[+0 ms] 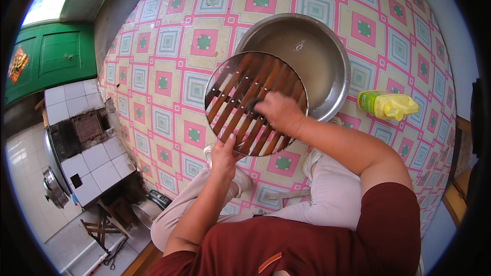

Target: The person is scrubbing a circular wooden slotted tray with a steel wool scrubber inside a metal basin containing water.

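Observation:
My left hand (224,157) grips the near rim of a round steamer rack (276,74), thumb on top and fingers underneath. The rack has brown wooden slats, rivet heads and a thin metal rim. It is held tilted over the near left side of a wide metal basin (341,79) of cloudy water. My right hand (281,114) is closed and pressed down on the middle of the slats. A dark scouring pad (251,105) shows at its fingertips, mostly hidden by the hand.
A yellow plastic jug (391,105) lies on its side on the patterned floor (194,92), right of the basin. At the left stand a white-tiled stove (97,158) with a metal pot lid (55,188) and a green cabinet (61,53). A metal pot (148,209) stands near my left knee.

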Demonstrator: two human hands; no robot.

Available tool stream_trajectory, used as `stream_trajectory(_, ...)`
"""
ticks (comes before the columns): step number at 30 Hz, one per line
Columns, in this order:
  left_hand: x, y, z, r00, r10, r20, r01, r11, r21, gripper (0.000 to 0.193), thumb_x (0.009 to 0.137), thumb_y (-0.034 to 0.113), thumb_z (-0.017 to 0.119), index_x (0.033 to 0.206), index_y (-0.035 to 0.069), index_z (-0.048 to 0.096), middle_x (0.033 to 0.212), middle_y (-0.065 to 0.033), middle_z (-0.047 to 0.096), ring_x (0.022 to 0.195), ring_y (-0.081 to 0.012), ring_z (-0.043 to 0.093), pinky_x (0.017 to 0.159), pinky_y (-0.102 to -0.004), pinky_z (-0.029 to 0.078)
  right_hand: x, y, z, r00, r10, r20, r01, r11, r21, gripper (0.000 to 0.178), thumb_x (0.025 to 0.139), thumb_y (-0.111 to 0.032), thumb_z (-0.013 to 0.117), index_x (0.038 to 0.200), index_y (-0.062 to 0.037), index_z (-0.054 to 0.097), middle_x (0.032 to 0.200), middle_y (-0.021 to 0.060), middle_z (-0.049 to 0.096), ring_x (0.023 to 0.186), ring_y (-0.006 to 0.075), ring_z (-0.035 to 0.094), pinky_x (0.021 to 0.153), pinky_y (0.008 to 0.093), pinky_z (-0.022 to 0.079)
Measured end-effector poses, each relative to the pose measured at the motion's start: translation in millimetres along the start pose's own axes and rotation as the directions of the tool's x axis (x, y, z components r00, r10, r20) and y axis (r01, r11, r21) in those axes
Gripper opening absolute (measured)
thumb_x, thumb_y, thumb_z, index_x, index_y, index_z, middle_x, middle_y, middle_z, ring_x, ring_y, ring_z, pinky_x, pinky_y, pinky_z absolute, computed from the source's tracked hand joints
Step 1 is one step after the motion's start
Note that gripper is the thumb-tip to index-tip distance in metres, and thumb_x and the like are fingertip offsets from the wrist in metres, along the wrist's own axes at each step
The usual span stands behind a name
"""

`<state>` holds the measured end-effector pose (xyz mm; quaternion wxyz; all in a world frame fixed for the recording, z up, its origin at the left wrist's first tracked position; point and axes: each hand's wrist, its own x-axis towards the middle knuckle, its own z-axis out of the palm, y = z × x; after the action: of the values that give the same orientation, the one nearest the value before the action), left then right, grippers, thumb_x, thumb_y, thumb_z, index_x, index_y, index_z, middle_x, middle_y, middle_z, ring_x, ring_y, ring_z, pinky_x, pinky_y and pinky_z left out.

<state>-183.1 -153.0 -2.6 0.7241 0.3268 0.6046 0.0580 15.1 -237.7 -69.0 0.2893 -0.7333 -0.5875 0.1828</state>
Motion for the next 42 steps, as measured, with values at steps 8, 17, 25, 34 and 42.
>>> stream_trajectory(8,-1,1,4,0.999,0.04,0.004,-0.04,0.999,0.021,0.03,0.093,0.023,0.053,0.119,0.01,0.051,0.107,-0.0071,0.063,0.096,-0.0183,0.063,0.074,-0.036,0.055,6,3,-6,0.985,0.149,0.081,-0.148,0.989,-0.02,0.013,0.084,-0.019,0.054,0.085,-0.0069,0.058,0.087,0.0138,0.054,0.084,0.0312,0.058,0.067,0.0427,0.051)
stream_trajectory(17,0,-1,8,0.999,0.007,0.035,-0.008,0.999,0.041,0.03,0.093,0.024,0.051,0.12,0.01,0.051,0.107,-0.0074,0.063,0.094,-0.0184,0.063,0.074,-0.037,0.053,19,63,-16,0.903,0.431,0.005,-0.429,0.9,-0.079,0.015,0.086,-0.021,0.051,0.089,-0.0093,0.06,0.09,0.0149,0.059,0.086,0.0345,0.059,0.072,0.0461,0.049)
stream_trajectory(25,10,-12,-13,0.994,-0.064,0.084,0.064,0.998,0.008,0.028,0.093,0.027,0.05,0.12,0.016,0.05,0.11,-0.0058,0.063,0.098,-0.0197,0.062,0.076,-0.0395,0.052,28,124,-87,0.615,0.788,-0.011,-0.421,0.341,0.84,0.027,0.08,-0.026,0.062,0.1,-0.0085,0.065,0.088,0.0158,0.066,0.081,0.0333,0.063,0.073,0.0405,0.049)
stream_trajectory(34,45,-22,-1,0.987,-0.162,0.014,0.161,0.985,0.065,0.027,0.095,0.032,0.047,0.112,0.013,0.054,0.109,-0.0055,0.061,0.1,-0.0249,0.06,0.083,-0.0454,0.049,40,93,-159,0.644,0.738,-0.199,-0.027,0.282,0.959,0.023,0.083,-0.016,0.065,0.097,0.0027,0.063,0.08,0.0037,0.063,0.071,0.0101,0.057,0.066,0.0253,0.047)
stream_trajectory(42,64,-32,35,0.996,-0.084,0.014,0.082,0.99,0.111,0.027,0.094,0.03,0.049,0.112,0.009,0.052,0.099,-0.0073,0.062,0.084,-0.0227,0.065,0.069,-0.0373,0.054,3,80,-165,0.549,0.822,-0.152,0.144,0.087,0.986,0.022,0.084,-0.015,0.065,0.098,0.0011,0.063,0.087,0.0037,0.063,0.078,0.01,0.058,0.072,0.0239,0.046)
